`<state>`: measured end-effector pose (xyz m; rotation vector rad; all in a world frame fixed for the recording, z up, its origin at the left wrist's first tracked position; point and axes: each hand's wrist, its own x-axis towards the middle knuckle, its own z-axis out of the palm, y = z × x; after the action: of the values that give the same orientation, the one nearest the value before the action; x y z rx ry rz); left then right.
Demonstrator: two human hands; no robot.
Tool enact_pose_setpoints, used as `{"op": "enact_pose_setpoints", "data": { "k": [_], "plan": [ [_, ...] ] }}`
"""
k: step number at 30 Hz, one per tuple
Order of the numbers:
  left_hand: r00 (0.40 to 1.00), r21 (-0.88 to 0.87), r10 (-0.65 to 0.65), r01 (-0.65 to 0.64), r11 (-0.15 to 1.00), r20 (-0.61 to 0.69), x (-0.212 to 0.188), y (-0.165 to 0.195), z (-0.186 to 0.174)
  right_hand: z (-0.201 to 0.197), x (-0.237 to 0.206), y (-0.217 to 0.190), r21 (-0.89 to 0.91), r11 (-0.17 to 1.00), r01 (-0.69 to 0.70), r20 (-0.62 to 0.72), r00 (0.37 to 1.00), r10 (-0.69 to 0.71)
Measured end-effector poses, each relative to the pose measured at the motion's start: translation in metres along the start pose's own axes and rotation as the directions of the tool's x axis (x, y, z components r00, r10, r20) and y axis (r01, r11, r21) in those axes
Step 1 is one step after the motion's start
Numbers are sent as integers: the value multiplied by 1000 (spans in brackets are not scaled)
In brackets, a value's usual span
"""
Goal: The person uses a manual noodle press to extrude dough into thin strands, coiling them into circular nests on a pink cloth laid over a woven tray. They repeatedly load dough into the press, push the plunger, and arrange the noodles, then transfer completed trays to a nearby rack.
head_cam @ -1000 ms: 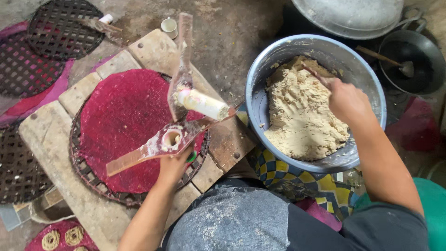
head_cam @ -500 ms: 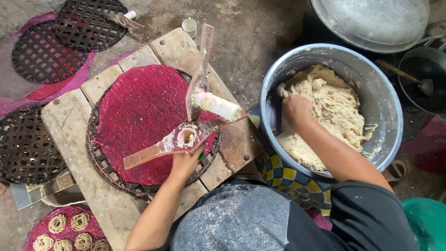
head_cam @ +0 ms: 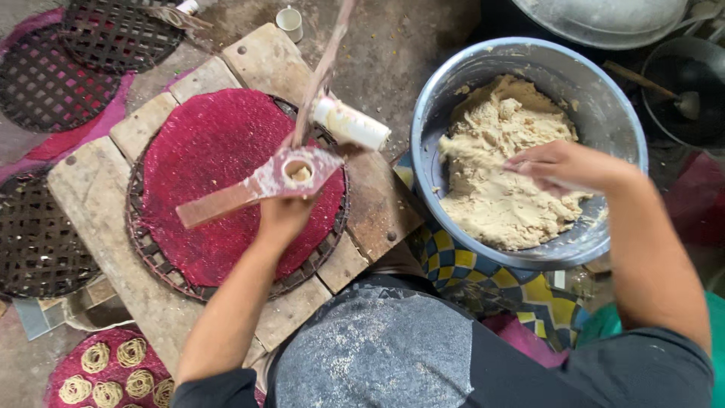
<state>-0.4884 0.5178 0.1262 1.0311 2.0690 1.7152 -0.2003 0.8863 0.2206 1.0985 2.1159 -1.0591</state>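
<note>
my left hand (head_cam: 283,219) was closed around the underside of the wooden press (head_cam: 260,185), fingers curled under its round opening, which had a bit of pale dough showing inside. the flat handle of the press ran out toward eight o'clock from my hand, and a second long wooden arm rose from it toward one o'clock. a white cylinder (head_cam: 351,125), smeared with dough, lay just beyond the press at about one o'clock. the press hung over the red mesh mat (head_cam: 204,166), which lay on a round dark woven tray (head_cam: 162,261), and that sat on the rough wooden bench (head_cam: 91,204).

my right hand (head_cam: 563,166) was over at three o'clock, held above the heap of pale dough (head_cam: 502,174) inside the big metal basin (head_cam: 604,113). its fingers were drawn together round something pale; i could not tell exactly how much it held. the basin rested on a cloth with a blue and yellow checker pattern (head_cam: 468,272), close to the bench's edge.

farther out, dark woven trays (head_cam: 45,91) lay on the floor at ten and nine o'clock. at seven o'clock another red mat (head_cam: 91,370) carried small coiled spirals of dough (head_cam: 113,363). a small cup (head_cam: 289,23) stood at twelve o'clock, and a dark pan with a ladle (head_cam: 691,98) sat at two o'clock.
</note>
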Motion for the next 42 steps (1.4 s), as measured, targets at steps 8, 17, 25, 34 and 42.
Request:
{"op": "enact_pose_setpoints", "data": {
  "k": [8, 17, 25, 34, 42],
  "plan": [
    [892, 312, 442, -449, 837, 96, 24, 74, 20, -20, -31, -89, 175, 686, 706, 221, 651, -726],
    [957, 425, 287, -274, 863, 33, 1, 10, -43, 115, -43, -304, -924, -115, 364, 345, 665, -663],
    [987, -106, -94, 80, 991, -130, -36, -89, -125, 109, -79, -395, -871, -148, 468, 338, 354, -872],
    [996, 63, 12, -6, 998, -85, -41, -49, -161, 126, -46, -426, -844, -196, 499, 416, 379, -826],
    [982, 260, -9, 58, 964, -187, -46, -47, -145, 207, -72, -432, -823, -473, 316, 566, 372, -736]
  ]
}}
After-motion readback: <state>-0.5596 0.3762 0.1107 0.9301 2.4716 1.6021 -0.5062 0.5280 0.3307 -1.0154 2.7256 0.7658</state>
